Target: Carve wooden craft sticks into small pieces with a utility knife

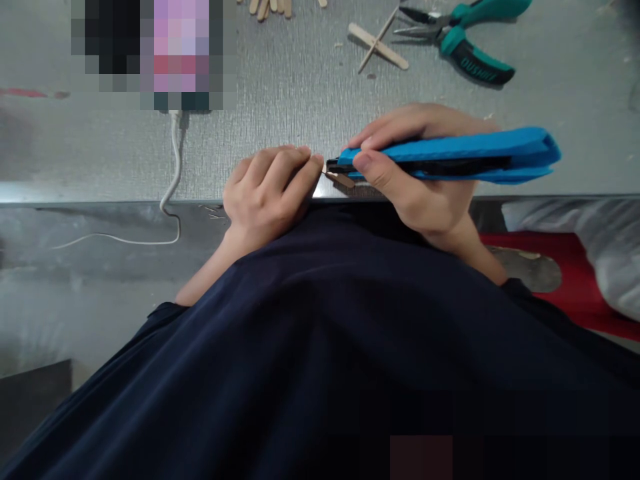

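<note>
Near the table's front edge, my right hand (pixel 425 180) is wrapped round a blue utility knife (pixel 465 155), its black tip pointing left. Under that tip lies a small wooden stick (pixel 341 179), only partly visible. My left hand (pixel 270 187) rests on the edge with its fingers curled and pressed together, the fingertips at the left end of the stick. How much of the stick is under those fingers is hidden. Knife tip and left fingertips are very close to each other.
Green-handled pliers (pixel 480 60) lie at the back right beside two crossed wooden sticks (pixel 390 53). More wooden sticks (pixel 273 7) sit at the top edge. At the left, a white cable (pixel 177 160) runs from a blurred object over the front edge of the table (pixel 110 153).
</note>
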`<action>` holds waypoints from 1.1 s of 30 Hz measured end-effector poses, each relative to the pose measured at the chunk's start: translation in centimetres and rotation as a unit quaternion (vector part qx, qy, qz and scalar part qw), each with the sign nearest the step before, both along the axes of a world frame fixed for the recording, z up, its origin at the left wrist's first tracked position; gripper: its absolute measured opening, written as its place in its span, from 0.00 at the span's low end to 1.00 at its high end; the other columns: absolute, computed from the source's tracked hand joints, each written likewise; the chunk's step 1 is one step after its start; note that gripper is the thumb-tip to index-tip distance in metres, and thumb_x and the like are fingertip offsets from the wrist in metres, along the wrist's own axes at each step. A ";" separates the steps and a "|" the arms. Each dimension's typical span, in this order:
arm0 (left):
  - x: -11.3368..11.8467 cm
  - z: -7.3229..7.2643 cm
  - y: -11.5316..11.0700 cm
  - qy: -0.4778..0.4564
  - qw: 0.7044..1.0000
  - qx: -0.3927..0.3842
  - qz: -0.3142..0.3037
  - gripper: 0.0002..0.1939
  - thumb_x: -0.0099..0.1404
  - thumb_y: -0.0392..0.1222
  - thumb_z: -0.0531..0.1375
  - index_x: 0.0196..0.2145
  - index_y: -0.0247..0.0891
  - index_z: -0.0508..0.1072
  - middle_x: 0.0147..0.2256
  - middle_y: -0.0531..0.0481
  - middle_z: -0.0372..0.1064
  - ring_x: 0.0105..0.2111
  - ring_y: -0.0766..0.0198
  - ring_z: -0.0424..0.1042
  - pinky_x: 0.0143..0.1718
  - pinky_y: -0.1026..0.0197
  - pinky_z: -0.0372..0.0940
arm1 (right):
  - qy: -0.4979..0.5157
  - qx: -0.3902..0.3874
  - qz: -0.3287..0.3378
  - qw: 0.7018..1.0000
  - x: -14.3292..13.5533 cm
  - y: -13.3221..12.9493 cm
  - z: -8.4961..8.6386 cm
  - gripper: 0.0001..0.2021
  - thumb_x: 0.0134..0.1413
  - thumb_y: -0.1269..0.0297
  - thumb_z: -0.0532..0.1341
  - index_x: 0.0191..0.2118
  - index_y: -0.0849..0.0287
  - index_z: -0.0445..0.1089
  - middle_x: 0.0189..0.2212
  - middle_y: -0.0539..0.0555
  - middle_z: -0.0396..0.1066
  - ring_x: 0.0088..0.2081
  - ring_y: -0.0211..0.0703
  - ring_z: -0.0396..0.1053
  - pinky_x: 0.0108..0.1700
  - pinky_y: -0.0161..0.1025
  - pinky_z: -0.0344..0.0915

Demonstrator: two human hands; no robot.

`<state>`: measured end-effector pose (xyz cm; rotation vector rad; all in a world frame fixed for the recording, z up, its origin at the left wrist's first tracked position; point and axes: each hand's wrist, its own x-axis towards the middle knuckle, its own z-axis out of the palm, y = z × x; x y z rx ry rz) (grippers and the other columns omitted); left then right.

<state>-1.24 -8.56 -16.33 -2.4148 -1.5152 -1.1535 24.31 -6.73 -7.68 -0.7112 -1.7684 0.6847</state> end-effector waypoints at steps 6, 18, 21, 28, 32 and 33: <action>0.1 0.1 0.0 0.003 1.000 0.012 0.007 0.20 0.90 0.56 0.53 0.63 0.56 0.83 0.56 0.45 0.86 0.59 0.41 0.88 0.59 0.36 0.78 | -0.029 0.006 0.037 0.999 0.4 0.4 0.1 0.06 0.68 0.53 0.80 0.48 0.37 0.88 0.46 0.48 0.90 0.47 0.60 0.87 0.50 0.56 0.87; 0.1 0.0 0.0 0.008 1.000 0.008 0.004 0.20 0.90 0.58 0.54 0.64 0.55 0.82 0.57 0.44 0.85 0.60 0.40 0.87 0.59 0.34 0.80 | -0.050 0.007 0.010 0.999 0.5 -0.1 -0.2 0.07 0.71 0.59 0.79 0.52 0.43 0.88 0.45 0.49 0.89 0.45 0.54 0.86 0.44 0.48 0.83; 0.1 0.0 0.1 0.016 0.999 0.035 0.013 0.21 0.90 0.59 0.52 0.64 0.55 0.82 0.55 0.45 0.86 0.58 0.43 0.88 0.57 0.37 0.81 | -0.048 -0.004 0.009 0.999 0.5 -0.3 0.1 0.08 0.71 0.56 0.79 0.52 0.40 0.88 0.45 0.48 0.88 0.45 0.57 0.86 0.43 0.52 0.83; 0.0 -0.2 0.1 0.017 0.999 0.045 0.008 0.18 0.90 0.54 0.55 0.64 0.56 0.82 0.56 0.46 0.85 0.58 0.43 0.88 0.58 0.36 0.80 | -0.071 -0.034 -0.004 0.997 0.6 -0.7 0.7 0.06 0.74 0.53 0.77 0.52 0.34 0.87 0.48 0.46 0.88 0.50 0.59 0.86 0.53 0.57 0.84; 0.0 0.1 0.0 0.021 0.999 0.023 0.009 0.19 0.90 0.56 0.54 0.64 0.56 0.82 0.57 0.45 0.85 0.60 0.43 0.87 0.61 0.36 0.79 | -0.061 -0.007 -0.007 0.998 0.5 -0.5 0.4 0.06 0.72 0.54 0.78 0.51 0.39 0.87 0.45 0.47 0.88 0.46 0.55 0.86 0.46 0.52 0.83; 0.0 0.2 -0.1 0.023 0.999 0.027 0.013 0.19 0.90 0.55 0.53 0.64 0.56 0.82 0.57 0.46 0.85 0.60 0.43 0.87 0.61 0.37 0.80 | -0.071 -0.020 -0.006 0.997 0.5 -0.4 0.4 0.06 0.73 0.54 0.78 0.51 0.38 0.87 0.46 0.47 0.88 0.46 0.55 0.86 0.47 0.52 0.83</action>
